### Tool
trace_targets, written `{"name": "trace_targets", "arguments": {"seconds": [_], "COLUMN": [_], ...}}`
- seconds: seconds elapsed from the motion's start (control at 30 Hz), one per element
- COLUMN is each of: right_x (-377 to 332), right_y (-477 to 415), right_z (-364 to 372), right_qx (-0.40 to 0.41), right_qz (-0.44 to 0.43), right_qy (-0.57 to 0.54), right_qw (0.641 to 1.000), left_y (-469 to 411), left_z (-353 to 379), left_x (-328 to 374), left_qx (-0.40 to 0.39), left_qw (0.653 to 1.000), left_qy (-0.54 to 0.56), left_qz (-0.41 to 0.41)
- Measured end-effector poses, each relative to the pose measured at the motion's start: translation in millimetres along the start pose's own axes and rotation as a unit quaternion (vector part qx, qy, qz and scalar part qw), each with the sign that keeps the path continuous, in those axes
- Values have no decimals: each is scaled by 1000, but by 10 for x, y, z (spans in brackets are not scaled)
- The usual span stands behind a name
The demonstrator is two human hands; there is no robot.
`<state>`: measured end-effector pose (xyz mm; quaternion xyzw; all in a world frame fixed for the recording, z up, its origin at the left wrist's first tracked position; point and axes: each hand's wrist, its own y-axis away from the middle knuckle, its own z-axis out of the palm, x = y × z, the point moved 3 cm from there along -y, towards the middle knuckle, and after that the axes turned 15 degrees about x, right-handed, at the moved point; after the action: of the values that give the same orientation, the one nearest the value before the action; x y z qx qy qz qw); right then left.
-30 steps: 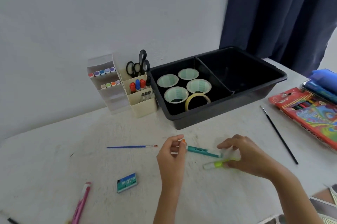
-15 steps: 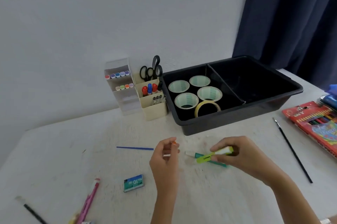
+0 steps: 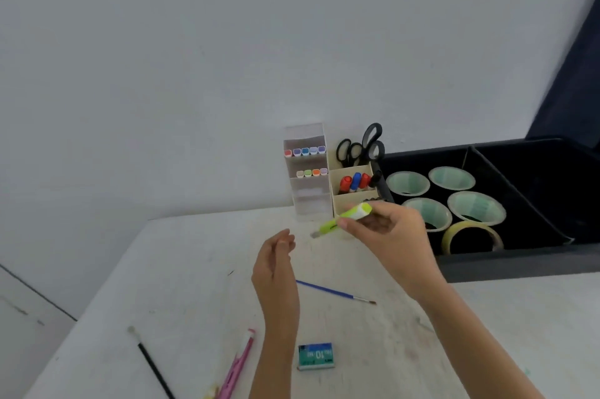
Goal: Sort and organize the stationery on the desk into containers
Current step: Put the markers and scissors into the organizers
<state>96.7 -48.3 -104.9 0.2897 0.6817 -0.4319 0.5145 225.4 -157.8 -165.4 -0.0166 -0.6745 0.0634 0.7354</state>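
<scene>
I am pinching the highlighter (image 3: 344, 220) in my right hand (image 3: 389, 229), left hand (image 3: 276, 259) loose and empty, aiming it upright into the beige holder (image 3: 339, 204) mid-frame.

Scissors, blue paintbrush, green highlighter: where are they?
scissors (image 3: 350, 153): head view, on the black handles.
blue paintbrush (image 3: 331, 291): head view, middle of its blue handle.
green highlighter (image 3: 355, 212): head view, on its green body.
</scene>
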Motion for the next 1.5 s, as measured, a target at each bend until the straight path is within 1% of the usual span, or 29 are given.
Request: {"name": "trace_targets", "arguments": {"seconds": [0.1,0.17,0.3,0.4,0.47,0.6,0.67,0.83,0.9,1.03,1.1,1.2,1.27,1.4,1.5], "right_x": [-63,-80,-65,-9,50,77,81,122,161,298,288,203,171,162,173], "right_y": [-210,-340,-598,-804,-900,-1006,-1055,-1095,-1089,-1137,-1171,-1213,-1236,-1242,-1216], "right_z": [255,424,765,1001,1112,1260,1321,1374,1413,1548,1600,1621,1624,1638,1652], "right_qx": [56,77,66,26,-5,-61,-86,-93,-91,-76,-81,-96,-112,-134,-131], "right_qz": [-57,-119,-228,-261,-259,-260,-248,-189,-175,-160,-156,-174,-187,-190,-187], "right_qy": [8,21,82,174,242,279,303,317,334,401,439,486,501,513,524], "right_qw": [997,990,968,949,935,923,916,925,922,899,881,851,837,826,820], "left_y": [-245,-396,-673,-847,-932,-1024,-1049,-1085,-1096,-1124,-1137,-1148,-1152,-1114,-1103], "left_z": [111,235,519,699,794,929,954,955,948,940,942,957,964,961,957], "left_x": [9,8,34,62,59,9,-23,-75,-83,-93,-91,-74,-68,-59,-31], "left_qx": [-17,-39,-109,-145,-156,-177,-174,-162,-159,-159,-155,-153,-149,-151,-157], "left_qw": [1000,998,991,985,982,976,977,978,978,978,978,979,980,982,982], "left_qy": [0,-14,-32,-44,-53,-52,-41,-20,-14,-11,-15,-18,-20,-21,-31], "left_qz": [-25,-40,-67,-81,-92,-112,-119,-131,-137,-137,-136,-132,-128,-112,-103]}}
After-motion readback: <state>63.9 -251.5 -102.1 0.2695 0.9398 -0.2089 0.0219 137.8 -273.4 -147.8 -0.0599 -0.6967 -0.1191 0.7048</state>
